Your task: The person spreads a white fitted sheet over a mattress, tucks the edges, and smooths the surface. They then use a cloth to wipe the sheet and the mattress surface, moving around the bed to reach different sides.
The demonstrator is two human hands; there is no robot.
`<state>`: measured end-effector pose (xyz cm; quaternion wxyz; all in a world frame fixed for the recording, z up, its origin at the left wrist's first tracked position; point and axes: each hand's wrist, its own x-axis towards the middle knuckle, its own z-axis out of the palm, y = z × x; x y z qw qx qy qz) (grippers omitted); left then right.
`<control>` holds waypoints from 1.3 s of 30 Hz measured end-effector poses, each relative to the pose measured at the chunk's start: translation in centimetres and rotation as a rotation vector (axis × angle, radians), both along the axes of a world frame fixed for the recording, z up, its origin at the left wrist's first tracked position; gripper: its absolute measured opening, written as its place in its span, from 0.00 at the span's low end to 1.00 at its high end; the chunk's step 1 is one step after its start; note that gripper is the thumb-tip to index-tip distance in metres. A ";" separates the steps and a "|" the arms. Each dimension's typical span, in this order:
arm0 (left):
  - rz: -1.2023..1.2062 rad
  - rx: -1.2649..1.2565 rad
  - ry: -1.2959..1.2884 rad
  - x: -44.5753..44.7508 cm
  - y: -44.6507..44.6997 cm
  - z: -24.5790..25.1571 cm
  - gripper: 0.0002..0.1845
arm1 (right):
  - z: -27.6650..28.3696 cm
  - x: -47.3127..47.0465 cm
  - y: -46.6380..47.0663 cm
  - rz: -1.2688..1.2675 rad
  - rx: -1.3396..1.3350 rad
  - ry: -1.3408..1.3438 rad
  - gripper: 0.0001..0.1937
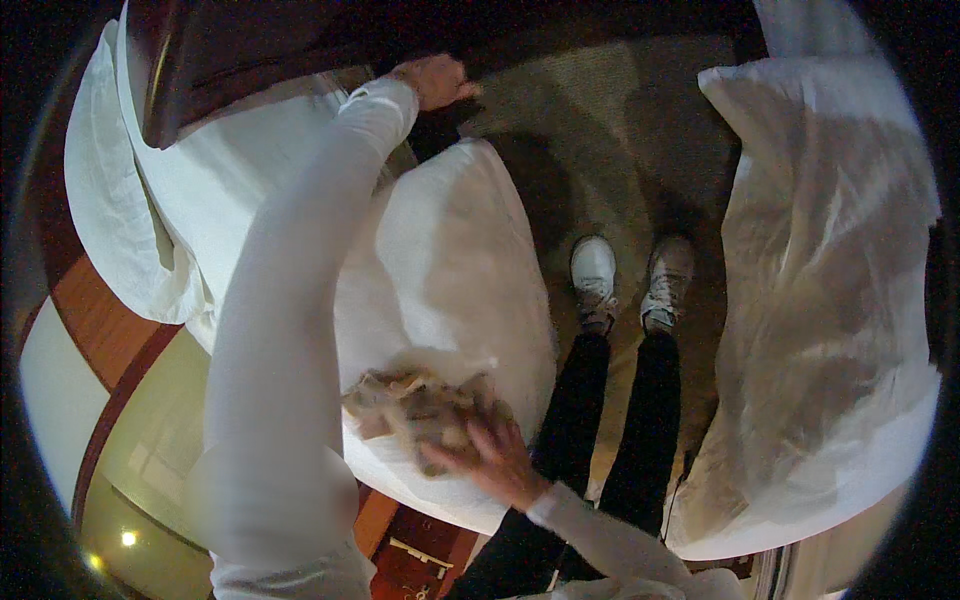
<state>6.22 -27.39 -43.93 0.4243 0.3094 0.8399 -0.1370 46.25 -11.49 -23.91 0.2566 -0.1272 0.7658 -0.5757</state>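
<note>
At the lower middle, my right hand (501, 459) is blurred, with its fingers spread around a bunched, crumpled beige cloth (409, 401). The cloth lies on a white pillow-like piece of bedding (469, 262) with a rounded edge and a corner towards the top. My left arm, in a white sleeve, stretches up the left side of the view. Beyond that bedding, my left hand (435, 81) is beside the edge of a dark brown panel (225, 67). Its fingers look curled, and shadow hides whether they hold anything. More white fabric (225, 165) spreads under the panel.
My white lace-up shoes (592, 274) stand on a carpeted floor (570, 82). On the right is a large surface draped in creased white fabric (817, 300). A folded white cloth (112, 180) hangs at the far left, above brown wood (105, 322) and a glossy, light-reflecting panel (154, 450).
</note>
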 end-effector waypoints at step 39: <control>0.635 0.926 -0.083 3.1 18.2 -5.3 0.13 | -18.7 -12.3 15.1 -0.406 0.177 -0.609 0.26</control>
